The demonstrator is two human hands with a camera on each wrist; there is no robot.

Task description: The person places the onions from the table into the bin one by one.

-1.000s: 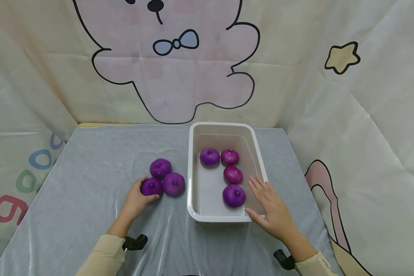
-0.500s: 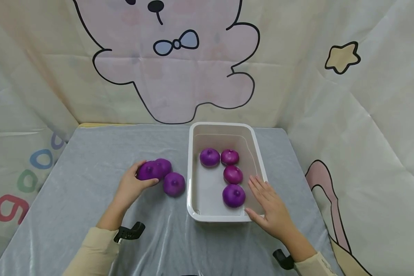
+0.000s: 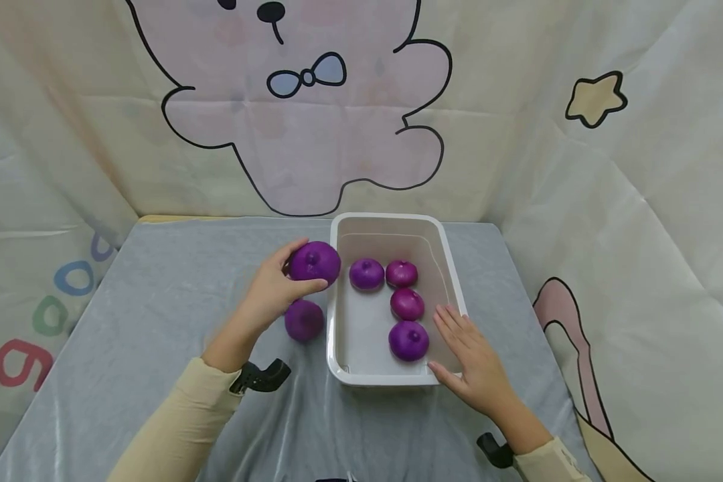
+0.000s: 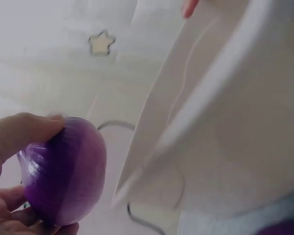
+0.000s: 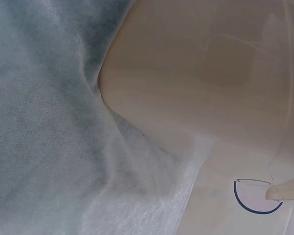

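Observation:
My left hand (image 3: 269, 289) grips a purple onion (image 3: 315, 261) between thumb and fingers, held up at the left rim of a white plastic bin (image 3: 330, 335). The left wrist view shows the same onion (image 4: 63, 171) with the thumb across its top, beside the bin wall (image 4: 245, 132). Just below this hand, another onion (image 3: 304, 321) lies on the cloth. Several more onions sit inside the bin, one nearest the front (image 3: 408, 341). My right hand (image 3: 476, 368) rests over the bin's front right corner, fingers straight along the inner wall.
A grey-blue cloth (image 3: 156, 321) covers the table and shows folds near the front. Printed curtains (image 3: 632, 201) stand behind and at both sides. The bin's outer side (image 5: 186, 88) fills much of the right wrist view.
My left hand has lifted an onion from the group on the cloth and carried it right and away to the bin's left rim. The right hand has stayed in place.

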